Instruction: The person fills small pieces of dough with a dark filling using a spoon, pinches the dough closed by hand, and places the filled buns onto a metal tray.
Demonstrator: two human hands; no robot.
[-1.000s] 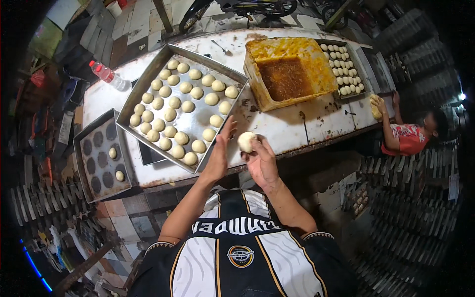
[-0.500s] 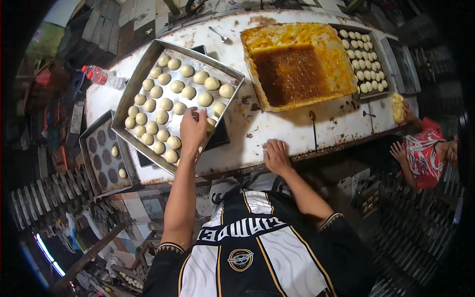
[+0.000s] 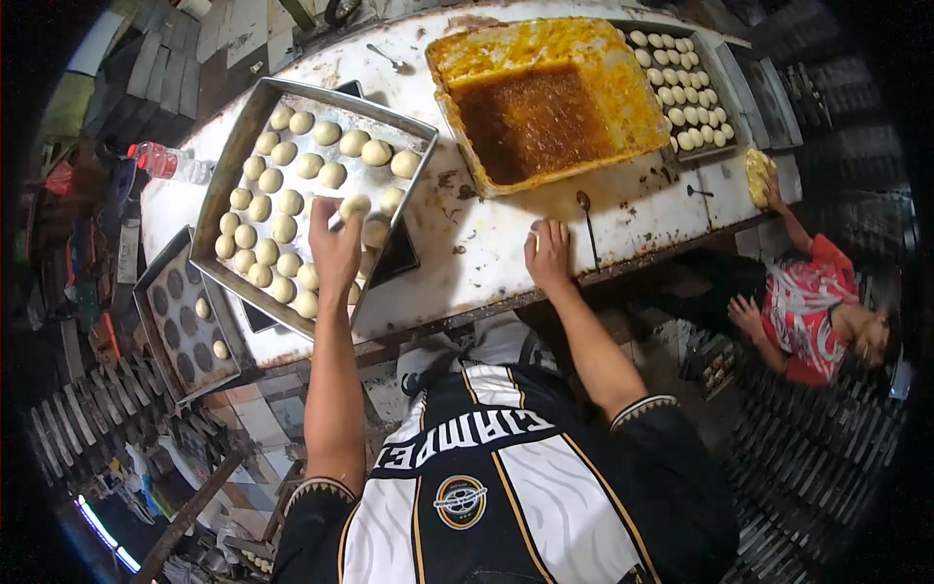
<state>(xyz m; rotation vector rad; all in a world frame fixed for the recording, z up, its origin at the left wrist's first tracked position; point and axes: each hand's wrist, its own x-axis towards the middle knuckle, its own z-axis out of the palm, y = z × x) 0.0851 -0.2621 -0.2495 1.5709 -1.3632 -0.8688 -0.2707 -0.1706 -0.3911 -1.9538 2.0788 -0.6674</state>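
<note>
On the left part of a pale, stained table (image 3: 479, 265), a large metal tray (image 3: 370, 114) sits aslant, holding spaced dough balls (image 3: 353, 143). The left hand (image 3: 336, 251) reaches over its near right side, partly curled, with thumb and fingertips beside one ball; whether it grips that ball cannot be told. The right hand (image 3: 548, 255) rests cupped on the table near the front edge, fingers bent downward; what lies beneath it cannot be told. A smaller tray (image 3: 185, 367) at far left has dark round marks and two dough pieces (image 3: 220, 348). A yellow-smeared tub (image 3: 623, 117) contains a glossy brown substance (image 3: 530, 122); to its right, another tray (image 3: 732, 107) bears rows of pale balls (image 3: 686, 92). Farther right, a co-worker's hand (image 3: 772, 193) touches a yellow mass (image 3: 758, 175).

Compared with half a second earlier, the left hand remains over the large tray, while the right hand is more arched and nearer the long dark spoon (image 3: 590, 234). One second earlier, the right hand held a ball above the table.

White lettering and a round emblem (image 3: 460, 501) mark the wearer's black-and-white shirt (image 3: 545, 477).
</note>
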